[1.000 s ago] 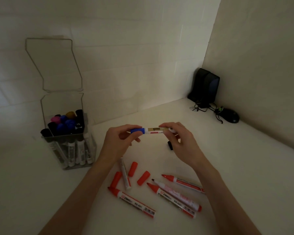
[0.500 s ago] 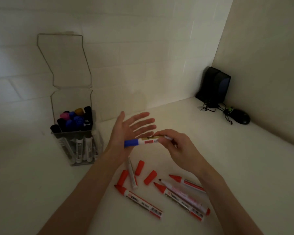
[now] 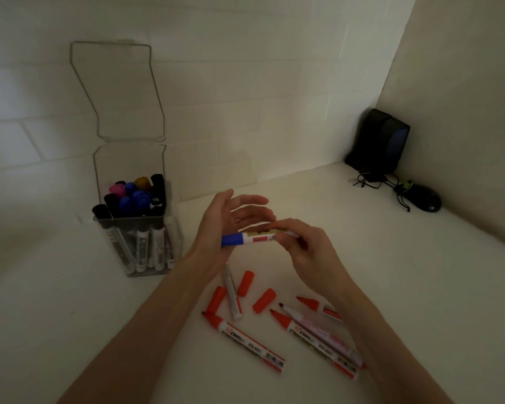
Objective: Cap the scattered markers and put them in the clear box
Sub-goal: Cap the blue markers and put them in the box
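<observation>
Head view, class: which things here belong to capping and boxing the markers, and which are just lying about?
Belong to the job: blue marker, pinched by the right hand; left hand, open beside it; loose red caps; uncapped red markers; clear box.
Lying about: black speaker; mouse; cables.

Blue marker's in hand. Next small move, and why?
Probably carry the blue-capped marker over to the clear box: its cap looks on, the right hand pinches its barrel, the left hand is open, and the lid stands up.
</observation>
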Tool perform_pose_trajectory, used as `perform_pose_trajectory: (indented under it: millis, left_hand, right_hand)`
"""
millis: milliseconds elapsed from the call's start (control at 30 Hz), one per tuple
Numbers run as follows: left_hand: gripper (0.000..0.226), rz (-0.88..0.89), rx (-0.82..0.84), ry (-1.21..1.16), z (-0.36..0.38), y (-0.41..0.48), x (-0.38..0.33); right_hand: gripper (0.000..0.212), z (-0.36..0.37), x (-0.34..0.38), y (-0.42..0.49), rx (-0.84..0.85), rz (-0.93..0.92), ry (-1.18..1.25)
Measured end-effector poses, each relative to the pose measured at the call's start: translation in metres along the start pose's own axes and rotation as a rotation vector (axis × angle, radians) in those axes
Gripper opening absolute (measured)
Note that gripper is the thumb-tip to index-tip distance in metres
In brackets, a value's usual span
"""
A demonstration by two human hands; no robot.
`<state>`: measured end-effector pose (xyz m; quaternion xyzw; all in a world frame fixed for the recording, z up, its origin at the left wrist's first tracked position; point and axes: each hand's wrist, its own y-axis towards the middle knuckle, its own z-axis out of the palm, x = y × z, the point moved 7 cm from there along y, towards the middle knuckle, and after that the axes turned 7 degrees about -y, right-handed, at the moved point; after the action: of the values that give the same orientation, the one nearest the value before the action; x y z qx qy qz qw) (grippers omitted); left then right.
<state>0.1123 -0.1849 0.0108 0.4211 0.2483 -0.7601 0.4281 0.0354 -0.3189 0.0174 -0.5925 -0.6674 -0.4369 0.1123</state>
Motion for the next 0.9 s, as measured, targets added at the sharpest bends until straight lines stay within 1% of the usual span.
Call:
perform_pose_trajectory:
  millis: [67,100,200,233,300,400,433,500,600,733,800,900]
  left_hand:
    - [0.052,0.081,-0.014,0.089,0.004,-0.001,-0.008]
    - [0.046,0.146,-0.034,0.170,0.005,-0.002,-0.014]
    - [0.016,0.342,-0.061,0.477,0.006,-0.010,-0.034]
    - [0.013,0.377,-0.060,0.551,0.006,-0.014,-0.037]
    - [0.017,0.408,-0.086,0.572,0.004,-0.022,-0.045]
    - [0.029,0.487,-0.185,0.498,0.000,-0.039,-0.073]
    - [0.033,0.524,-0.214,0.458,-0.002,-0.047,-0.086]
    - [0.038,0.626,-0.261,0.441,-0.004,-0.069,-0.116]
    - [0.033,0.791,-0.300,0.508,-0.006,-0.106,-0.163]
    - [0.024,0.955,-0.367,0.649,-0.024,-0.137,-0.211]
    - [0.024,0.993,-0.428,0.721,-0.040,-0.144,-0.223]
    - [0.025,1.004,-0.501,0.789,-0.058,-0.149,-0.228]
  right_hand:
    - [0.020,-0.007,-0.001,0.005,-0.016,0.059,0.088]
    - [0.020,-0.010,-0.001,0.005,-0.035,0.083,0.132]
    - [0.021,-0.019,-0.006,0.001,-0.114,0.177,0.240]
    - [0.022,-0.019,-0.007,0.000,-0.118,0.209,0.278]
    - [0.022,-0.016,-0.002,0.000,-0.090,0.220,0.330]
    - [0.030,-0.008,0.013,0.002,0.012,0.183,0.298]
    - [0.036,-0.006,0.015,0.001,0.028,0.193,0.306]
    - [0.042,-0.007,0.012,-0.001,0.005,0.231,0.327]
    - [0.038,-0.010,0.007,-0.002,-0.053,0.260,0.338]
    - [0.038,-0.002,0.007,-0.001,-0.031,0.262,0.324]
    - [0.036,0.002,0.010,-0.002,-0.014,0.257,0.315]
    - [0.034,0.004,0.012,-0.002,-0.012,0.259,0.316]
